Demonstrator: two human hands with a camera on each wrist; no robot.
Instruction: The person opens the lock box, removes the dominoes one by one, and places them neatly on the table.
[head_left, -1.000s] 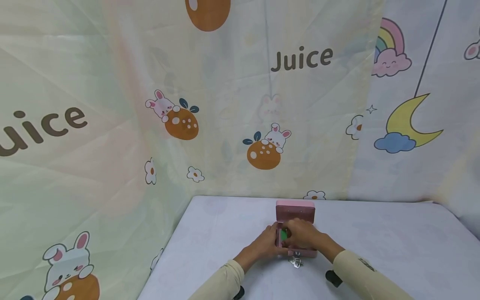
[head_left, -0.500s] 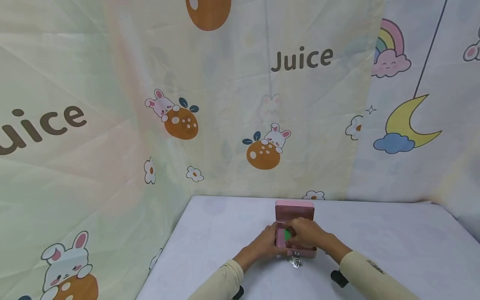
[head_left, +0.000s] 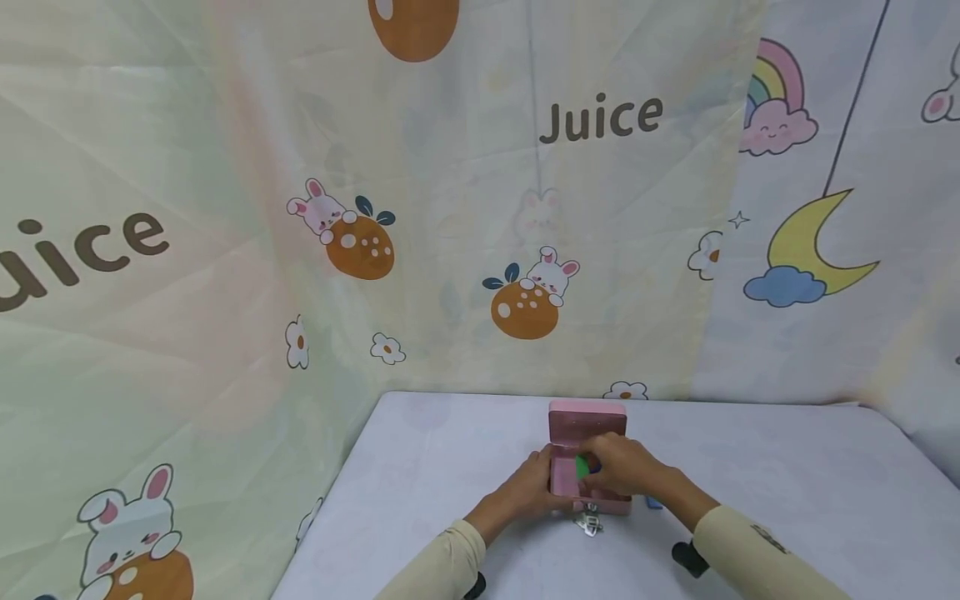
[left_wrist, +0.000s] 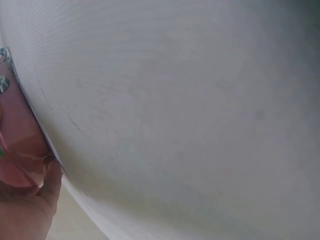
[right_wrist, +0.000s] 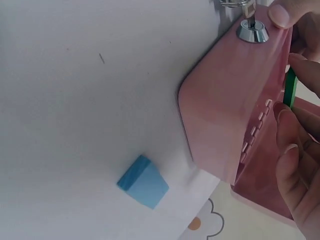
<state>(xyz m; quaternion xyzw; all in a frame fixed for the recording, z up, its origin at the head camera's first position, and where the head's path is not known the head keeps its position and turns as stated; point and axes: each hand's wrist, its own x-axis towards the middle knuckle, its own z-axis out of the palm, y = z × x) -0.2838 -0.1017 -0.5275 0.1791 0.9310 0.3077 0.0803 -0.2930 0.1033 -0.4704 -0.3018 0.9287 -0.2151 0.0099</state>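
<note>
A pink metal lockbox [head_left: 564, 478] stands on the table with its lid [head_left: 588, 427] raised at the back. My left hand [head_left: 531, 486] grips the box's left side, its thumb at the front corner; in the left wrist view, the left hand [left_wrist: 31, 212] lies along the pink wall. Over the box's opening, my right hand [head_left: 621, 467] pinches a thin green piece [head_left: 582, 467] between thumb and fingers. The right wrist view shows this green piece [right_wrist: 290, 87] close by the box's rim. A key sits in the front lock [right_wrist: 253, 32], with metal keys [head_left: 589, 523] hanging below.
A small blue block [right_wrist: 144, 182] lies on the white tabletop [head_left: 450, 450] to the right of the box, partly behind my right forearm in the head view. Printed cloth walls [head_left: 420, 367] rise behind and to the left of the table.
My right hand has moved to the right over the box with the green piece, baring more of the box's inside. The blue block has come into sight beside the forearm. My left hand stays put.
</note>
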